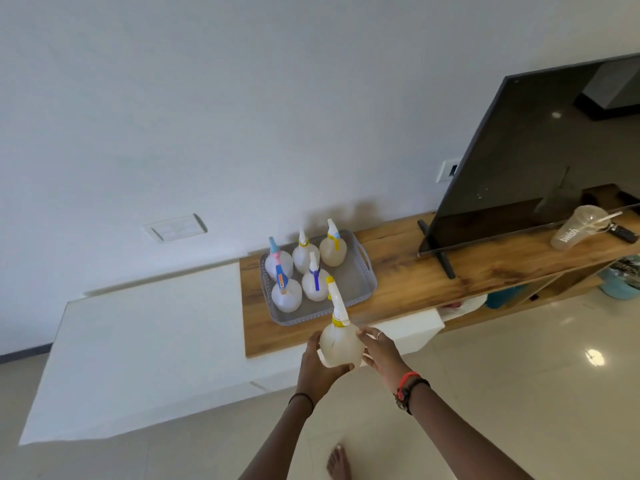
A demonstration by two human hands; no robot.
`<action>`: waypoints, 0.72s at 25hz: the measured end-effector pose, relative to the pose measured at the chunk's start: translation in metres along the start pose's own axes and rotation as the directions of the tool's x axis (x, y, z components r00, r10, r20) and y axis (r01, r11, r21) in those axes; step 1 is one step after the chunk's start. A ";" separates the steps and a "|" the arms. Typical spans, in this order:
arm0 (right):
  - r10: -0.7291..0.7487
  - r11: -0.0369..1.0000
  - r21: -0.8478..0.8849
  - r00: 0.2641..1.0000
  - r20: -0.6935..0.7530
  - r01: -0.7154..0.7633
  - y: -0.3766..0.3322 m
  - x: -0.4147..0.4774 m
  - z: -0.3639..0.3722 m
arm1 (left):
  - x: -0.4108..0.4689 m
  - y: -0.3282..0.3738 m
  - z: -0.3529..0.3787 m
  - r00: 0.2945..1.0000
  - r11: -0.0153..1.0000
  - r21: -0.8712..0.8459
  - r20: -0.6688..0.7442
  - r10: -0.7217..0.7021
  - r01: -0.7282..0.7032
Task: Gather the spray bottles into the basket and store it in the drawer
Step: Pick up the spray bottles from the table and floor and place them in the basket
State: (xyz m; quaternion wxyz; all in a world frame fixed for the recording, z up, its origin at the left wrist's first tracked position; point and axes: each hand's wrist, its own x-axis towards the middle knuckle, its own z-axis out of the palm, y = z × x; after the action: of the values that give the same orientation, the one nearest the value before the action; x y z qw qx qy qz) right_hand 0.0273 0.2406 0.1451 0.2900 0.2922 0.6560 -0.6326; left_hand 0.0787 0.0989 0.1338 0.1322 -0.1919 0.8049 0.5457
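Holding one spray bottle (341,346) upright, the left hand (317,370) and right hand (382,351) grip its round body. Five bottles stand in the grey basket (363,285) on the table (450,271).

A: Soft daylight is filling the room evenly, and the glossy cream floor tiles (519,393) are throwing back a bright glare spot at right.
B: The wide lens is tilting and bending the dark flat television screen (540,147), which is mirroring the room; faint shadows are falling on the white wall (207,98)
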 end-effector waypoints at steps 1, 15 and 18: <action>0.003 1.000 0.012 1.000 -0.016 -0.002 -0.008 0.010 -0.002 | 0.014 0.006 0.001 1.000 1.000 0.000 0.019 0.018 -0.018; -0.003 0.988 0.154 0.999 -0.039 0.009 -0.075 0.142 -0.014 | 0.164 0.037 0.039 0.989 0.991 -0.121 0.123 0.078 -0.063; -0.011 0.988 0.154 0.999 -0.032 0.015 -0.078 0.166 -0.020 | 0.185 0.035 0.051 0.993 0.988 -0.154 0.108 0.036 -0.019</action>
State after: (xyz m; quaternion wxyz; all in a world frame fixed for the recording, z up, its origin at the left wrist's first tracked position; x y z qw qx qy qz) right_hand -0.1412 0.2613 0.0730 0.2524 0.3191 0.6116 -0.6786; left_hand -0.1015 0.1271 0.0658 0.1539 -0.1598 0.7549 0.6172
